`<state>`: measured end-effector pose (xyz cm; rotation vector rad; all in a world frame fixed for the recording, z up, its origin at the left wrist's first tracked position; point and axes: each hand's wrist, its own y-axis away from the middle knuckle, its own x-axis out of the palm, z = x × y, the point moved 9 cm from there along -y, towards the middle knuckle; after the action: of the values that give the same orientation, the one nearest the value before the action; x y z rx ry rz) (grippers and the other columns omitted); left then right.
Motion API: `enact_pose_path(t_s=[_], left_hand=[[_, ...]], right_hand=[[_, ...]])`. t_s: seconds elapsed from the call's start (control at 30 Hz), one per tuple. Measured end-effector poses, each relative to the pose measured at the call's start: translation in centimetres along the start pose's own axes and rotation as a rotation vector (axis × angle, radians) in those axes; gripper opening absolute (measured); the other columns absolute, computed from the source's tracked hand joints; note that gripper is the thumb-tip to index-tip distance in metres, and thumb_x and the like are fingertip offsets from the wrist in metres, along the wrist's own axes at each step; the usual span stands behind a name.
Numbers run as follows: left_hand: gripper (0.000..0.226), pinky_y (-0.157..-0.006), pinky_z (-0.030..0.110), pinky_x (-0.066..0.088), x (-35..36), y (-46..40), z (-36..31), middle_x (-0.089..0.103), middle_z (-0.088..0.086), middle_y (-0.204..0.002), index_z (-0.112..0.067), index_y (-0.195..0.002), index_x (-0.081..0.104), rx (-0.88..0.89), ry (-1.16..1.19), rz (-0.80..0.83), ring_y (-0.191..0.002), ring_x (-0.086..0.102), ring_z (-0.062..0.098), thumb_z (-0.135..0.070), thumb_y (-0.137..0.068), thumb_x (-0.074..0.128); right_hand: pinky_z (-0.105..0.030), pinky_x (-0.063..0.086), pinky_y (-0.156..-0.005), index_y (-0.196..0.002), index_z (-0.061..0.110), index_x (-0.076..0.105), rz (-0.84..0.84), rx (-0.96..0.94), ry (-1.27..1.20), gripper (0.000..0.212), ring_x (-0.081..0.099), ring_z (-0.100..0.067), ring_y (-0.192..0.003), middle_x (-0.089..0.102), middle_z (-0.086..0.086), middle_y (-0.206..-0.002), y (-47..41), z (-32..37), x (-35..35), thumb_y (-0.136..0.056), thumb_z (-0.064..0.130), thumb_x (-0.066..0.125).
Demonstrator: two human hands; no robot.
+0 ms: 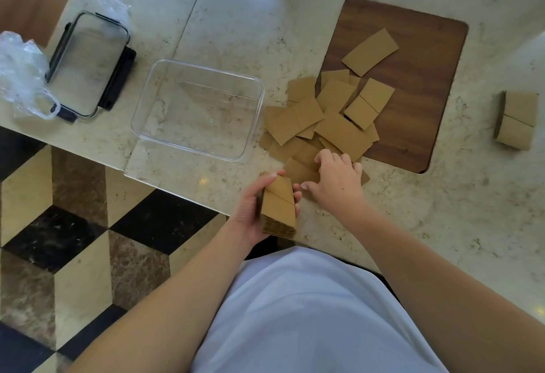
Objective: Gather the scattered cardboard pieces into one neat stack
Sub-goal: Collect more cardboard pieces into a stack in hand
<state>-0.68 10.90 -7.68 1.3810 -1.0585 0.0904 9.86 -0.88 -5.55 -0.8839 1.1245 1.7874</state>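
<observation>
Left hand (250, 210) grips stack (278, 207) over table edge (177, 188).

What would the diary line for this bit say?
left hand: holds stack | right hand: on loose cardboard pieces | second stack: apart, on table | clear tub: empty

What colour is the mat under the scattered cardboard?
Dark brown wood grain; the mat shows best in the head view.
</observation>
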Motion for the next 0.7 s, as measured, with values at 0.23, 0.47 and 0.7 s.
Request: enact_pose_path(t_s=[0.23,0.47,0.7], left_hand=[[0.051,-0.09,0.05,0.06,-0.2,0.3,-0.2,0.067,0.033,-0.118,-0.013,-0.131,0.061,-0.022,0.001,0.063,-0.105,0.07,0.042,-0.025,-0.085,0.081],[0.036,-0.082,0.048,0.057,0.3,0.0,0.8,0.064,0.025,-0.112,-0.025,-0.134,0.064,-0.089,0.033,0.106,-0.092,0.066,0.035,-0.036,-0.1,0.062],[0.032,-0.082,0.051,0.059,-0.6,-1.2,0.0,0.068,0.027,-0.117,-0.024,-0.126,0.07,0.026,-0.017,-0.035,-0.096,0.07,0.041,-0.023,-0.096,0.061]], right_hand=[[-0.032,0.041,-0.075,-0.088,0.021,0.057,0.12,0.109,-0.261,0.033,0.048,-0.018,-0.093,0.052,0.003,-0.095,0.1,-1.6,0.3,-0.082,0.043,0.08],[-0.026,0.032,-0.049,-0.075,0.013,0.058,0.506,0.256,-0.46,0.023,0.043,-0.014,-0.053,0.048,0.001,-0.063,2.0,-4.1,1.5,-0.092,0.027,0.066],[-0.021,0.039,-0.038,-0.091,0.01,0.067,0.271,0.558,-1.212,0.006,0.066,-0.01,-0.052,0.073,-0.006,-0.07,4.0,-5.7,-1.7,-0.092,0.016,0.065]])
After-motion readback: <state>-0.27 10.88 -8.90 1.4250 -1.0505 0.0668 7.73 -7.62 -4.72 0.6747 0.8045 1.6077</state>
